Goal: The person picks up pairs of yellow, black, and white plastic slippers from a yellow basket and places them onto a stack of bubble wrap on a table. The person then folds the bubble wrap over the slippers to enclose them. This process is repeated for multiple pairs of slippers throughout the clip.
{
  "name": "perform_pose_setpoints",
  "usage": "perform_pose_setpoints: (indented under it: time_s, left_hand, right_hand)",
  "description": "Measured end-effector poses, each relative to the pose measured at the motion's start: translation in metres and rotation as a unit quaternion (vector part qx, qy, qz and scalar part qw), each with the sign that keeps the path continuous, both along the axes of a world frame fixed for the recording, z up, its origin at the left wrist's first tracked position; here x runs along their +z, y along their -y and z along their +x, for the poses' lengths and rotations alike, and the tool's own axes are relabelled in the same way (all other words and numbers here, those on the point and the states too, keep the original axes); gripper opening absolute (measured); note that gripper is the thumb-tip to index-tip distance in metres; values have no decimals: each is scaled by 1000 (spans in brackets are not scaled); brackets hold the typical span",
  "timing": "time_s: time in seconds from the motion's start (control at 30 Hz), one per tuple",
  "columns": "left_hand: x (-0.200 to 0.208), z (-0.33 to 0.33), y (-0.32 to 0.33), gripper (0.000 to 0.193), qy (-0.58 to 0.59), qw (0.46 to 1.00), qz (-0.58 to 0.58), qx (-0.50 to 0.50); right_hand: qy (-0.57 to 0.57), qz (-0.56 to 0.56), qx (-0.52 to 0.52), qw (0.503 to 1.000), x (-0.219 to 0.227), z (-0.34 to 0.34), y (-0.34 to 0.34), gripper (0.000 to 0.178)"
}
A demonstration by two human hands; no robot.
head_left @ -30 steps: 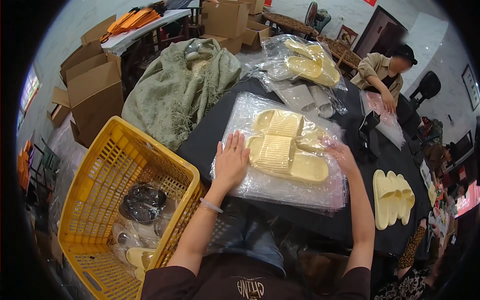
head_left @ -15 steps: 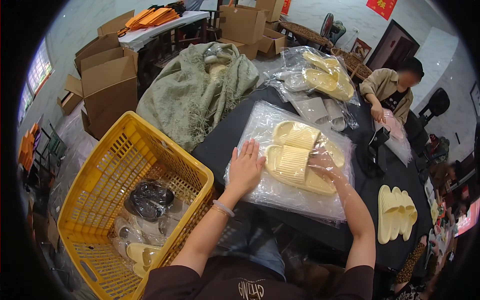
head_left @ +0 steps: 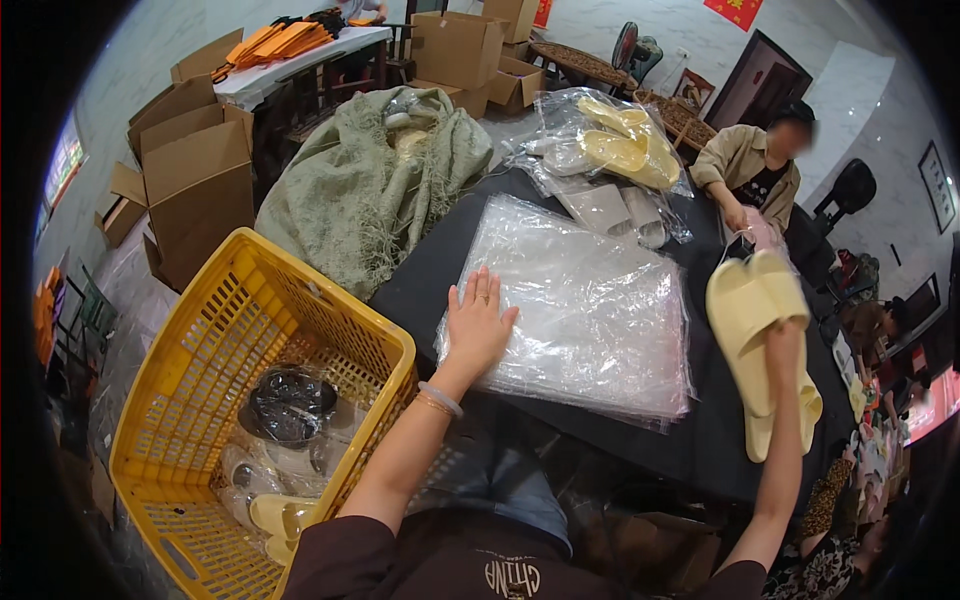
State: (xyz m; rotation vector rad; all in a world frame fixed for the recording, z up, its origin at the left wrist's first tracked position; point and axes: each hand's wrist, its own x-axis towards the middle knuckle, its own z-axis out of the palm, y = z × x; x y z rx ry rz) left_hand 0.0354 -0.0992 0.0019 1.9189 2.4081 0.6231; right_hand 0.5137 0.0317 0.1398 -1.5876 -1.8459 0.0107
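Plainly, my right hand (head_left: 786, 348) holds a pair of pale yellow slide slippers (head_left: 738, 335), smooth and broad-strapped, over the right side of a table covered in black cloth (head_left: 428, 275). My fingers disappear at the straps, so I cannot tell exactly how they close. Other cream-yellow slippers (head_left: 760, 440) show just below, partly hidden. My left hand (head_left: 480, 325) lies flat, gripping nothing, on a squarish stack of clear, glossy plastic bags (head_left: 590, 310). I judge the pair light, springy like foam and hardly fragile; the straps offer the surest hold. The thin bags look limp and slippery, best steadied by a flat palm.
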Motion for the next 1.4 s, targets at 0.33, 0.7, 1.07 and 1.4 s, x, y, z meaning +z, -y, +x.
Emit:
perform_pose_setpoints:
  time_s: [0.33, 0.7, 1.07, 1.4]
  left_hand:
    - [57, -48, -47, 35, 91, 990, 29, 101]
    - [24, -33, -73, 50, 67, 985, 9, 161]
    - [17, -28, -73, 34, 102, 972, 122, 170]
    - [21, -47, -128, 29, 38, 985, 151, 80]
  right_hand:
    - [-85, 109, 211, 968, 90, -177, 24, 17]
    - [32, -54, 21, 998, -41, -318, 41, 47]
    - [59, -60, 56, 995, -112, -293, 19, 46]
    - [27, -56, 67, 996, -127, -292, 13, 48]
